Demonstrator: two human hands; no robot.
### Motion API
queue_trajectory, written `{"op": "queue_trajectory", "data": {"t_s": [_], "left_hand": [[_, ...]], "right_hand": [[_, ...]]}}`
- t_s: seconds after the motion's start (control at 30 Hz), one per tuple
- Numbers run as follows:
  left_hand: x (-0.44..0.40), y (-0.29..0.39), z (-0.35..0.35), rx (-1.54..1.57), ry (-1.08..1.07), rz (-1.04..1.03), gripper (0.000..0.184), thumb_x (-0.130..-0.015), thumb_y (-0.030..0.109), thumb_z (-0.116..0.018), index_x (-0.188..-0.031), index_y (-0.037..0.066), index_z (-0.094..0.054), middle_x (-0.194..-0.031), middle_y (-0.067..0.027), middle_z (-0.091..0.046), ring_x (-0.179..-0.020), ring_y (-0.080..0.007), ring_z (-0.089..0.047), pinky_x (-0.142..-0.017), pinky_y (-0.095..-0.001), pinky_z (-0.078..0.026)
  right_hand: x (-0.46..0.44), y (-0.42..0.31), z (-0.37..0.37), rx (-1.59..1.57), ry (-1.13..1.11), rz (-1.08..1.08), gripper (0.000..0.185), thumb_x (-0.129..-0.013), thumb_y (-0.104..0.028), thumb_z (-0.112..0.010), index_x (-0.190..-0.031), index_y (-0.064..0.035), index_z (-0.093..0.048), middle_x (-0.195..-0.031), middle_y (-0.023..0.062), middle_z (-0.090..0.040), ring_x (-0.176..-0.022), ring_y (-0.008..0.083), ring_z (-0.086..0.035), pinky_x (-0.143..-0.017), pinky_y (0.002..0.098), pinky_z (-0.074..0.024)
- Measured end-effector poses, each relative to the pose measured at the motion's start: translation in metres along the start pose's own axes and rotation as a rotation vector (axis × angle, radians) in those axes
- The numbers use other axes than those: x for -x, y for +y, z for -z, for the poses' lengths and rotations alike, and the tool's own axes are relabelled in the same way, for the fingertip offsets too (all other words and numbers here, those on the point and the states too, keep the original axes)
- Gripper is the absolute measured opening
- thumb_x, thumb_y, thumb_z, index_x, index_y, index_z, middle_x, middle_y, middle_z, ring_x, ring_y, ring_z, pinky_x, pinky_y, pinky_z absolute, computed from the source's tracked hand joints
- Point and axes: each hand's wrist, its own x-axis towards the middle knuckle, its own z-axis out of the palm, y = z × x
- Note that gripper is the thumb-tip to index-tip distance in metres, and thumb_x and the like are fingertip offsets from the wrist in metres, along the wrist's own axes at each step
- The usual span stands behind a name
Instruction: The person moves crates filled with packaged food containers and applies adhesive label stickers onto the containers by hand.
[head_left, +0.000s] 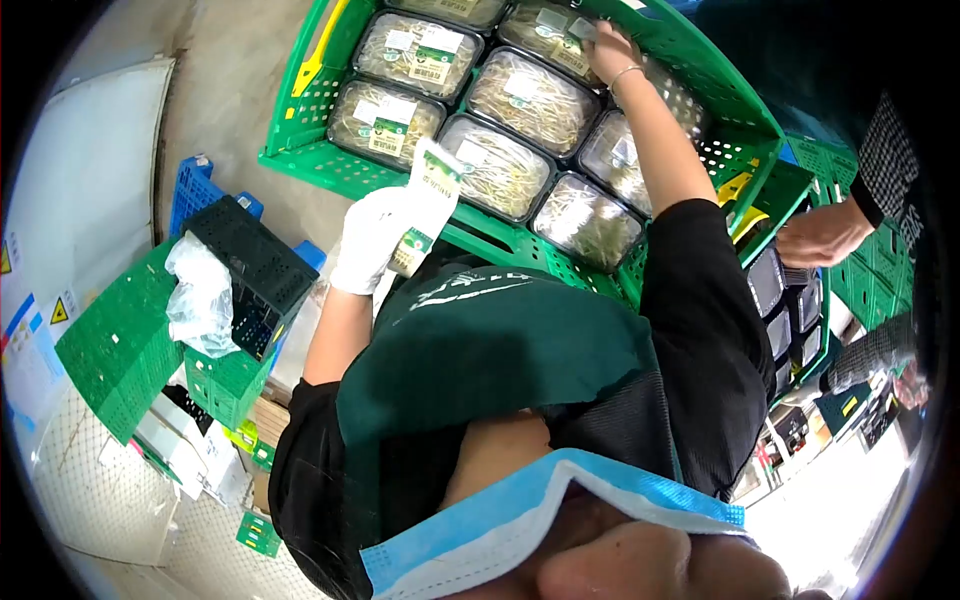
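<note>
My left hand point(371, 240), in a white glove, is closed around a strip of green and white labels point(437, 182) beside the near left edge of the green crate point(330, 168). My bare right hand point(611, 53), with a bracelet on the wrist, reaches over the crate to a far package. Its fingers are bent together at a small pale label point(583, 29) above the lid. Several clear-lidded black trays of sprouts point(533, 98) fill the crate. Some, such as the tray at the left point(386, 122), bear green and white labels; nearer ones show only a small white sticker.
A co-worker's hand point(826, 234) is at right over another green crate with black trays point(766, 280). At left stand a green crate point(120, 340), a black crate point(250, 255) with a clear plastic bag point(198, 295), and a blue crate point(190, 200).
</note>
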Motion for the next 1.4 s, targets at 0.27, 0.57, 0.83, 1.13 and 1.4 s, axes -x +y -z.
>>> {"op": "queue_trajectory", "data": {"t_s": [0.27, 0.57, 0.83, 1.13, 1.4], "left_hand": [[0.022, 0.009, -0.026, 0.182, 0.048, -0.069, 0.029, -0.076, 0.008, -0.057, -0.101, -0.005, -0.052, -0.096, -0.0105, -0.056, -0.087, -0.0152, -0.054, -0.075, -0.0272, -0.044], [0.022, 0.007, -0.035, 0.054, -0.028, -0.091, 0.018, -0.072, 0.006, -0.057, -0.089, 0.001, -0.056, -0.083, -0.0076, -0.057, -0.076, -0.0142, -0.054, -0.067, -0.0256, -0.043], [0.034, -0.037, 0.002, -0.097, -0.139, -0.148, 0.014, -0.072, 0.008, -0.054, -0.082, -0.001, -0.057, -0.076, -0.0052, -0.056, -0.07, -0.012, -0.053, -0.063, -0.0234, -0.042], [0.05, -0.036, 0.014, 0.107, -0.049, -0.102, 0.022, -0.074, 0.009, -0.052, -0.093, -0.002, -0.057, -0.089, -0.0086, -0.058, -0.082, -0.0139, -0.054, -0.073, -0.0251, -0.042], [0.048, -0.012, 0.003, -0.138, -0.144, -0.321, 0.02, -0.077, 0.007, -0.05, -0.094, 0.0, -0.058, -0.094, -0.0103, -0.057, -0.09, -0.0188, -0.052, -0.078, -0.0282, -0.04]], "right_hand": [[0.133, -0.122, 0.099, -1.232, -0.659, 0.423, 0.056, -0.076, -0.039, -0.055, -0.116, -0.0026, -0.041, -0.113, 0.014, -0.046, -0.106, 0.021, -0.042, -0.09, 0.0332, -0.0337], [0.213, -0.165, 0.14, -0.928, -0.339, 0.389, 0.017, -0.076, -0.018, -0.058, -0.082, -0.0026, -0.058, -0.068, 0.0113, -0.058, -0.062, 0.0153, -0.057, -0.059, 0.0264, -0.0447], [0.104, -0.061, 0.059, -0.267, -0.218, 0.145, 0.04, -0.072, -0.027, -0.057, -0.098, -0.0004, -0.045, -0.095, 0.0202, -0.053, -0.09, 0.0326, -0.051, -0.076, 0.0393, -0.0406], [0.19, -0.135, 0.094, -1.28, -0.649, 0.143, 0.051, -0.077, -0.039, -0.054, -0.114, -0.0071, -0.042, -0.097, 0.0149, -0.055, -0.092, 0.0265, -0.052, -0.077, 0.0338, -0.0418], [0.252, -0.211, 0.124, -0.809, -0.279, 0.386, 0.017, -0.075, -0.017, -0.056, -0.086, -0.0044, -0.055, -0.068, 0.0143, -0.058, -0.063, 0.0271, -0.058, -0.058, 0.0328, -0.0457]]}}
